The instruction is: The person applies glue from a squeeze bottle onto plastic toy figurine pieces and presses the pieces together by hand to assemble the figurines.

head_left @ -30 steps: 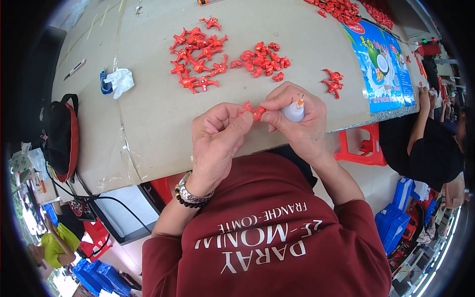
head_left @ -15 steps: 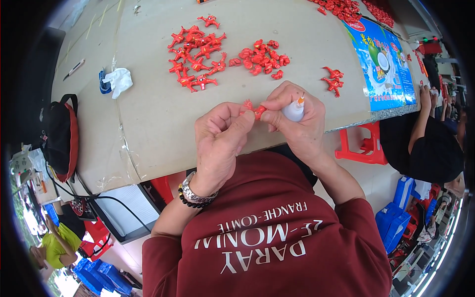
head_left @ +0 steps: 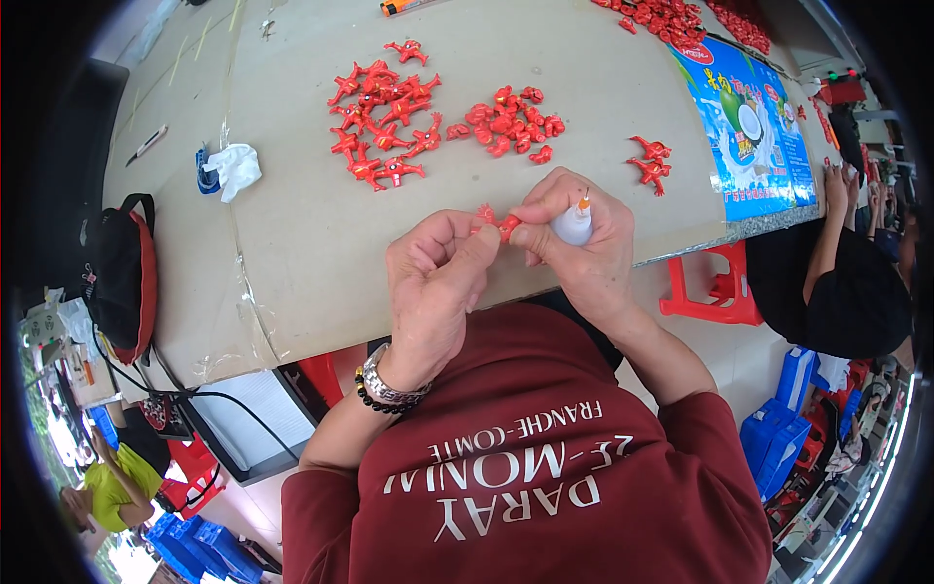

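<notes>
Between the fingertips of both hands is a small red plastic figure part [head_left: 509,225], partly covered by the fingers. My left hand [head_left: 435,277] pinches its left side. My right hand [head_left: 584,253] pinches the right side with thumb and forefinger, and also keeps a white glue bottle [head_left: 573,226] with an orange-based thin tip against its palm, tip pointing up. Beyond my hands lie a heap of red figure bodies [head_left: 401,110] with limbs sticking out and a heap of smaller rounded red parts [head_left: 506,122]. Two red figure pieces [head_left: 650,172] lie apart to the right.
A white crumpled tissue [head_left: 234,170] lies by a blue tape dispenser [head_left: 206,173], with a pen-like knife [head_left: 147,144] further left. A black and red bag [head_left: 126,277] sits at the left edge. More red parts [head_left: 662,18] and a blue printed sheet [head_left: 749,127] are at right; a red stool [head_left: 715,287] stands below.
Both hands keep the same pinch on the red figure part, with barely any shift. The view has tilted slightly, so the table things appear moved a little.
</notes>
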`<state>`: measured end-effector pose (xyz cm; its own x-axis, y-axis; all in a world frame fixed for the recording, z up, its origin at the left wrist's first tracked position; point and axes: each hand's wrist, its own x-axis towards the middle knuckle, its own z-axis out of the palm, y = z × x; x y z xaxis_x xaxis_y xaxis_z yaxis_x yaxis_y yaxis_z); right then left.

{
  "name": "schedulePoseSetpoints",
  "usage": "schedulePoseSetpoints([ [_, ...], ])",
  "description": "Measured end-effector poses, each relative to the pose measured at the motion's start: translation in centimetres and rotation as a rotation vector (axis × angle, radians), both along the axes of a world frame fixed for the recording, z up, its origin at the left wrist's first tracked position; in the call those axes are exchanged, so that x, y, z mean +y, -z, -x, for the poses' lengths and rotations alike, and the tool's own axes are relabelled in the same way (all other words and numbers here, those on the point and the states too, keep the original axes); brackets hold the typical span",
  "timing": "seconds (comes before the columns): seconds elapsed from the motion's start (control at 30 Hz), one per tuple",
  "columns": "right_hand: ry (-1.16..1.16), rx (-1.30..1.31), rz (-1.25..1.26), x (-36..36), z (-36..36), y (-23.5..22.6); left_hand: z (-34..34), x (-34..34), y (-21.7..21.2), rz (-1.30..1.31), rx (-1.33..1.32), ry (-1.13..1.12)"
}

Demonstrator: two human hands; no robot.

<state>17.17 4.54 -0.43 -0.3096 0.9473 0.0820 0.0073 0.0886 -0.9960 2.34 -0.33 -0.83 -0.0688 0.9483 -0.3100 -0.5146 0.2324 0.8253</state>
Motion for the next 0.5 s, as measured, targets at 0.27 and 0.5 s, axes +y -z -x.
schedulePoseSetpoints([
  [0.27,0.007,-0.035,-0.018,0.23,-0.16,0.16,-0.1,0.2,0.24,-0.023,-0.009,0.007],
  [0.5,0.004,0.012,0.025,0.47,-0.15,-0.06,-0.17,0.51,-0.1,-0.01,0.015,0.0],
])
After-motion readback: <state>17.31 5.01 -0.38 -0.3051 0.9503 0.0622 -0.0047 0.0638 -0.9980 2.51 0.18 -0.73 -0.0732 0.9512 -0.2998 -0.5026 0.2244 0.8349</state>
